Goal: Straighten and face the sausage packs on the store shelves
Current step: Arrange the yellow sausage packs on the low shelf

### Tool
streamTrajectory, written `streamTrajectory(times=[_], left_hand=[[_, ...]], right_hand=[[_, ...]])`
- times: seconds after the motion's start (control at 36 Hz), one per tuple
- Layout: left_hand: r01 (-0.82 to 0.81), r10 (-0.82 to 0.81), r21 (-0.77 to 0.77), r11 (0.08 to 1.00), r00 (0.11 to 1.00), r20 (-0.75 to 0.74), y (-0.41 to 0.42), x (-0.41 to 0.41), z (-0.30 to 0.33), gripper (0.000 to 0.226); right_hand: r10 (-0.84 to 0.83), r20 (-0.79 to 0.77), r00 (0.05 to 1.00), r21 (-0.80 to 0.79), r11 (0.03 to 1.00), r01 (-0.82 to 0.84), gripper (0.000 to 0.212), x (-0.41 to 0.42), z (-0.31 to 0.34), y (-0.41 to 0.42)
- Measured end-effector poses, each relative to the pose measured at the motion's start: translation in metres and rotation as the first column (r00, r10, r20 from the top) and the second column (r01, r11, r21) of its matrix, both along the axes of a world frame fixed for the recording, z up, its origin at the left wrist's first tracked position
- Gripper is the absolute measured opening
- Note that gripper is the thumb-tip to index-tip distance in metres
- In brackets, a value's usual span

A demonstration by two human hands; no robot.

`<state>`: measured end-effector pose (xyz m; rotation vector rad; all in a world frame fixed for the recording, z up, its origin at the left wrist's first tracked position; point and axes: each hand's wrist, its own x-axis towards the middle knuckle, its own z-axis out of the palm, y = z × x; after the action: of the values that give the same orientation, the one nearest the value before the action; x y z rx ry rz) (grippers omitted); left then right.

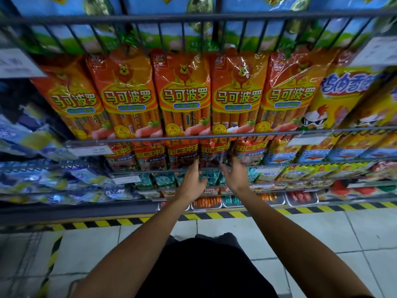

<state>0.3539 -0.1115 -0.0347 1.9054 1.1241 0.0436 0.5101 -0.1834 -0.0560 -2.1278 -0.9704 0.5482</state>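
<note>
Shelves [214, 136] packed with sausage packs, both hands in at the second tier.

Orange packs [182, 95] stand faced in a row up top; beneath them, the red pack [211, 152] sits between both hands. Left hand [191, 181] holds its left edge, fingers curled; right hand [235, 176] is at its right edge, though I cannot tell its grip.
</note>
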Motion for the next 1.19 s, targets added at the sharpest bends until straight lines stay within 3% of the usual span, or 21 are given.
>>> streamTrajectory(times=[0.08,0.17,0.36,0.61,0.69,0.78,0.89,0.97,1.08,1.19], left_hand=[[-0.03,0.032,-0.069,0.997,0.999,0.02,0.0,0.008,0.002,0.079],[-0.112,0.117,-0.1,0.989,0.992,0.05,-0.001,0.014,0.004,0.077],[-0.187,0.207,-0.162,0.969,0.971,0.118,-0.008,0.021,0.01,0.074],[-0.166,0.183,-0.143,0.976,0.977,0.11,-0.003,0.009,0.01,0.067],[-0.285,0.287,-0.036,0.958,0.948,0.139,-0.006,-0.012,0.011,0.058],[-0.467,0.46,-0.014,0.884,0.864,0.203,-0.004,-0.035,0.011,0.059],[-0.485,0.487,-0.06,0.873,0.856,0.172,0.012,-0.05,0.01,0.07],[-0.445,0.453,-0.088,0.891,0.87,0.193,0.024,-0.05,0.013,0.07],[-0.403,0.408,-0.062,0.913,0.904,0.131,0.038,-0.045,0.01,0.059],[-0.429,0.441,-0.109,0.897,0.887,0.137,0.043,-0.042,0.013,0.043]], right_hand=[[-0.035,0.048,0.998,-0.068,0.997,0.039,0.021,0.009,0.0,0.011],[-0.058,0.093,0.994,-0.097,0.993,0.067,0.019,0.015,-0.002,0.017],[-0.085,0.129,0.988,-0.004,0.996,0.087,0.017,0.023,-0.002,0.01],[-0.068,0.05,0.996,0.078,0.995,0.064,0.02,0.019,0.005,0.002],[-0.137,-0.02,0.99,0.2,0.97,0.138,0.019,0.006,0.011,-0.013],[0.01,0.008,1.0,0.282,0.959,-0.012,0.022,-0.013,0.017,-0.017],[0.315,-0.088,0.945,0.161,0.941,-0.299,0.039,-0.035,0.031,0.01],[0.303,-0.173,0.937,0.058,0.953,-0.298,0.043,-0.049,0.036,0.035],[0.243,-0.104,0.964,-0.048,0.967,-0.249,0.016,-0.063,0.035,0.055],[0.21,-0.055,0.976,-0.047,0.976,-0.213,0.023,-0.064,0.036,0.066]])
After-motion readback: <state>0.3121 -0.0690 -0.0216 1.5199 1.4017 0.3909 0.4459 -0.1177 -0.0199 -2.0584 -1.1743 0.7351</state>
